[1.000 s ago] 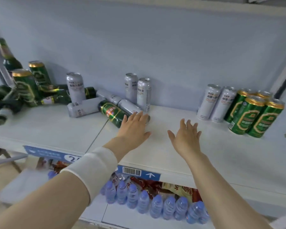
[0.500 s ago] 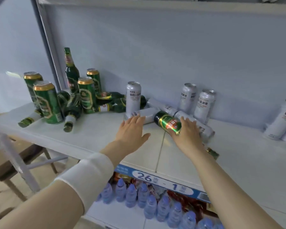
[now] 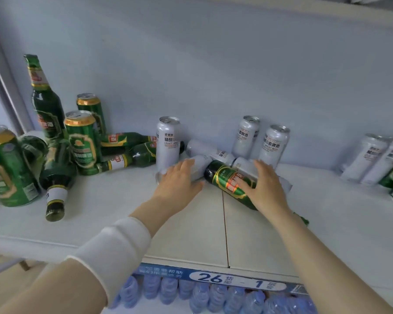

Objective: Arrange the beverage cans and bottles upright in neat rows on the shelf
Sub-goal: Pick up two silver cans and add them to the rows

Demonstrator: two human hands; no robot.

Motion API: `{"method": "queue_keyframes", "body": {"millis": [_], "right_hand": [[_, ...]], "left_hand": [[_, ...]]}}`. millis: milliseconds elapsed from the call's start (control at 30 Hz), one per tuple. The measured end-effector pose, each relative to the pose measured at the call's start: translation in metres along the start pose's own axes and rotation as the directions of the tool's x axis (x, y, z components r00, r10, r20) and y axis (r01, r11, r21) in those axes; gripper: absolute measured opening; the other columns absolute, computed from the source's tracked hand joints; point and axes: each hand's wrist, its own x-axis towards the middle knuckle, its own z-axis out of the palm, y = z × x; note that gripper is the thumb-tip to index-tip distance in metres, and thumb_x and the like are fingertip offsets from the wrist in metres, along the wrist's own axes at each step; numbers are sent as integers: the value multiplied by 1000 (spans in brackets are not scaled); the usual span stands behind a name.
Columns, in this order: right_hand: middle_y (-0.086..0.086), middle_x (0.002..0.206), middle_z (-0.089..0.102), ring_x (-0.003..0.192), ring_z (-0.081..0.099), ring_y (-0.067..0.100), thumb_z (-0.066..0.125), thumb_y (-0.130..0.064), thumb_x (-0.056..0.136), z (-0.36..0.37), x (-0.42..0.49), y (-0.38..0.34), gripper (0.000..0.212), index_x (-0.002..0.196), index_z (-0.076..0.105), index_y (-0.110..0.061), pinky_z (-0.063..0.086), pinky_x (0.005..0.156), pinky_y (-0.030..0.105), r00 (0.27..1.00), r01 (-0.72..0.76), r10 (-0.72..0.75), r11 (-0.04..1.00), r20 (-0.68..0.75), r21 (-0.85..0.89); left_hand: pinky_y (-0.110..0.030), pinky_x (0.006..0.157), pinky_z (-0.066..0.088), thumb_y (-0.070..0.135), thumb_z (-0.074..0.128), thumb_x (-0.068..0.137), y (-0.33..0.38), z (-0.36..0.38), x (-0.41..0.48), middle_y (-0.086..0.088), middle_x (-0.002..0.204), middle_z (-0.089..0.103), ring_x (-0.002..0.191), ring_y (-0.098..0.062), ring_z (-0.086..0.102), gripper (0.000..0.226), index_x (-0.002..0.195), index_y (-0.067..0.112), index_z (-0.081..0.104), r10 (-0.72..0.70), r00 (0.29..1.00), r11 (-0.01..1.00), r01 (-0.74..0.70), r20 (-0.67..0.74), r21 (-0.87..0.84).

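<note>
White shelf [image 3: 114,207], still a mess. Our left hand [image 3: 179,181] lies flat on a toppled white can [image 3: 199,165], fingers straight, not gripping. Our right hand [image 3: 264,189] is draped over a lying green bottle [image 3: 225,176], thumb on its label and fingers reaching over the far side; we can't tell if it's a real grip. The bottle lies diagonally mid-shelf with its neck toward the front edge, touching the toppled can. More white cans [image 3: 203,147] lie behind it.

Upright: three white cans [image 3: 168,141] against the back wall, a tall green bottle [image 3: 44,103] far left, and green cans [image 3: 84,139] beside it. Several green bottles [image 3: 128,158] lie tangled among those cans. Another white can group [image 3: 372,156] stands far right. The shelf-edge tag [image 3: 236,281] reads 26 – 1, with water bottles [image 3: 200,298] below.
</note>
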Motion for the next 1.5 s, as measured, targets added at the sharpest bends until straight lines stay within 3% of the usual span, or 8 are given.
{"method": "queue_keyframes", "body": {"millis": [100, 233, 333, 567, 767, 1067, 1267, 1500], "right_hand": [[9, 145, 35, 135, 34, 25, 62, -42, 84, -22, 16, 21, 73, 143, 30, -13, 35, 105, 39, 994, -86, 90, 994, -66, 68], [11, 147, 34, 136, 32, 24, 67, -42, 80, -45, 46, 48, 80, 144, 29, -10, 30, 107, 34, 981, -138, 159, 975, -113, 174], [11, 151, 29, 139, 28, 24, 69, -44, 77, -49, 73, 65, 92, 147, 22, -8, 27, 110, 34, 974, -169, 200, 957, -111, 237], [13, 140, 41, 130, 41, 28, 79, -45, 65, -40, 126, 70, 100, 143, 28, -6, 38, 103, 37, 967, -185, 222, 950, -128, 250], [12, 145, 31, 131, 39, 29, 78, -47, 66, -24, 155, 69, 107, 146, 18, -12, 39, 98, 40, 939, -203, 247, 960, -239, 194], [8, 124, 57, 114, 54, 26, 84, -36, 61, -21, 167, 83, 78, 123, 47, -7, 44, 89, 33, 894, -212, 334, 903, -299, 374], [1, 115, 60, 101, 56, 15, 85, -25, 62, -55, 162, 95, 69, 121, 52, -13, 40, 80, 21, 913, -167, 319, 861, -254, 481], [-1, 112, 63, 98, 61, 15, 87, -21, 58, -139, 158, 122, 65, 115, 56, -16, 51, 86, 31, 910, -145, 323, 835, -259, 531]], "left_hand": [[-37, 108, 27, 34, 53, 91, 24, 12, 31, -10, 146, 37, 135, -26, 33, 61, 143, 15, 27, 36, 999, 997, -34, 22, -75], [-37, 107, 35, 34, 55, 90, 52, 31, 78, -11, 146, 36, 131, -27, 39, 67, 145, 14, 23, 12, 998, 966, 5, 65, -257], [-34, 108, 30, 34, 57, 89, 71, 47, 114, -8, 150, 32, 135, -24, 34, 72, 146, 13, 19, -7, 998, 939, 31, 69, -342], [-35, 107, 33, 32, 65, 84, 84, 64, 190, -11, 149, 33, 135, -25, 35, 80, 146, 12, 18, -33, 996, 889, 69, 89, -452], [-35, 102, 43, 25, 74, 76, 82, 76, 234, -8, 134, 50, 119, -21, 52, 79, 140, 7, 30, 68, 995, 822, -12, 77, -569], [-3, 57, 42, 23, 79, 72, 82, 82, 244, -1, 108, 57, 85, -8, 52, 64, 124, 7, 46, 119, 993, 847, -109, -13, -520], [-17, 78, 36, 29, 81, 68, 104, 67, 238, -3, 125, 57, 111, -18, 54, 72, 128, 9, 45, 104, 987, 894, -147, -124, -424], [-19, 79, 35, 34, 81, 68, 172, 32, 222, 4, 118, 55, 100, -10, 48, 71, 125, 12, 46, 121, 982, 883, -173, -143, -436]]}}
